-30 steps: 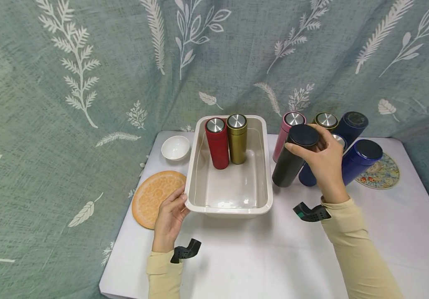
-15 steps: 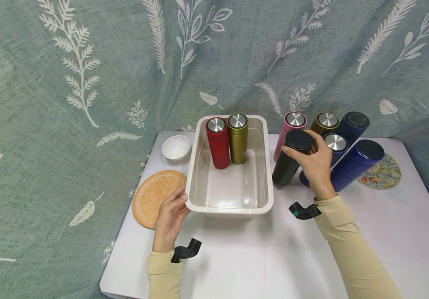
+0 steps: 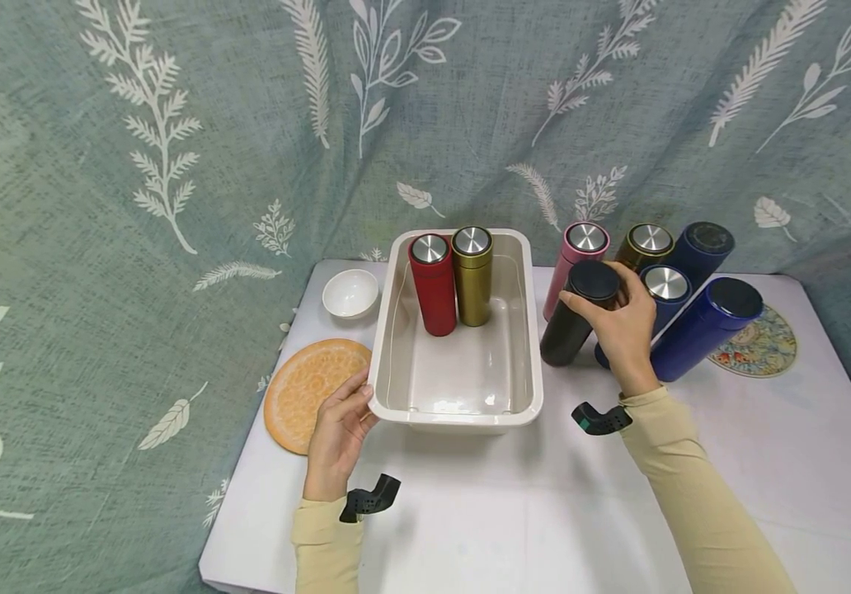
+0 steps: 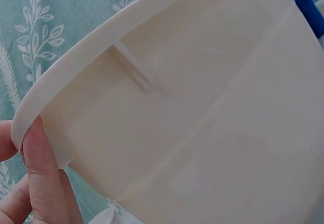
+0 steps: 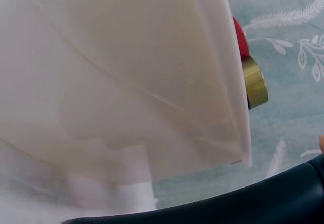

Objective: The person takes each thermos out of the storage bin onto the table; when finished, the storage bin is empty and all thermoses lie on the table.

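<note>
- Gripping the black flask (image 3: 580, 315) near its cap, the right hand (image 3: 621, 327) is wrapping curled fingers around it; the flask is standing upright on the white table (image 3: 514, 503), just right of the cream bin (image 3: 532, 363).
- Crowding behind and right of it are a pink flask (image 3: 572, 257), a gold-capped olive flask (image 3: 641, 244) and three blue flasks (image 3: 696, 327).
- Standing inside the bin at its far end are a red flask (image 3: 433, 285) and a gold flask (image 3: 472, 276), side by side.
- Holding the bin's near left corner, the left hand (image 3: 338, 433) is pinching the rim with its thumb.
- Lying left of the bin are an orange round mat (image 3: 303, 388) and, farther back, a small white bowl (image 3: 350, 293).
</note>
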A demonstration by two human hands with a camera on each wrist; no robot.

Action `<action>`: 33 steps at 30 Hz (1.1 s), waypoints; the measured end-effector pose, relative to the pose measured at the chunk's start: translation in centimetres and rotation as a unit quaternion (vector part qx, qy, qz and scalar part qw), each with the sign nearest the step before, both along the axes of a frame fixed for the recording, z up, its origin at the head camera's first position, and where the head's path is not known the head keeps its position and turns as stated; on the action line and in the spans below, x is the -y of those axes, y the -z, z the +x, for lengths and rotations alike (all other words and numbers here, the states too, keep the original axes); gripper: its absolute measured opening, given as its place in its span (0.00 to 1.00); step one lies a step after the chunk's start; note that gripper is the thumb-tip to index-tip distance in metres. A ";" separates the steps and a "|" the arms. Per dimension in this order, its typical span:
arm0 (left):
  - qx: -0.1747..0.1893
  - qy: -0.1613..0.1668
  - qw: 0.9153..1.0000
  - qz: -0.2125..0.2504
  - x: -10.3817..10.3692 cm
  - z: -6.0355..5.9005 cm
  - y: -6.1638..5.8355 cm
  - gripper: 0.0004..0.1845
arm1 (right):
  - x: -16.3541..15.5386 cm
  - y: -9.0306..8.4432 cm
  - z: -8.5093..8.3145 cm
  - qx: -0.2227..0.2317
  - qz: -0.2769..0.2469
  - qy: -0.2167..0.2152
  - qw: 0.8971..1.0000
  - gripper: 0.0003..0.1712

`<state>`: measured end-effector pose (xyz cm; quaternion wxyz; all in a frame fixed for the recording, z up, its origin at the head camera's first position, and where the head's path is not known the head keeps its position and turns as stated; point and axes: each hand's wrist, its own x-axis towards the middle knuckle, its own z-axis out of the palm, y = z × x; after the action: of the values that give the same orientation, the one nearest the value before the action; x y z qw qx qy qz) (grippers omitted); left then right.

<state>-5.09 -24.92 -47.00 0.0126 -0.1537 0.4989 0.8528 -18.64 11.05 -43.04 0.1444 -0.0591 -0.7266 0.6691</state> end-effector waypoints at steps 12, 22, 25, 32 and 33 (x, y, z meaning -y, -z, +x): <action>0.004 -0.001 1.000 0.004 0.0 0.1 0.0 0.17 | -0.1 1.0 -0.2 -0.002 0.006 0.003 1.000 0.39; 0.007 -0.005 1.000 0.005 0.0 0.0 0.0 0.17 | 0.1 0.9 -0.2 -0.005 0.017 0.005 1.000 0.40; 0.008 -0.007 1.000 0.003 0.0 -0.1 0.0 0.18 | 0.2 0.7 -0.2 0.000 0.027 0.008 1.000 0.43; 0.010 -0.007 1.000 -0.004 0.0 0.0 -0.1 0.20 | 0.2 -0.1 0.0 -0.010 0.034 0.002 0.999 0.45; 0.010 -0.007 1.000 -0.005 0.0 0.0 -0.1 0.20 | 0.1 -0.3 0.0 -0.013 0.032 -0.001 0.999 0.45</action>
<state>-5.14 -24.96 -46.92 0.0109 -0.1656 0.5017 0.8490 -18.69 10.93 -42.74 0.1546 -0.0452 -0.7461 0.6461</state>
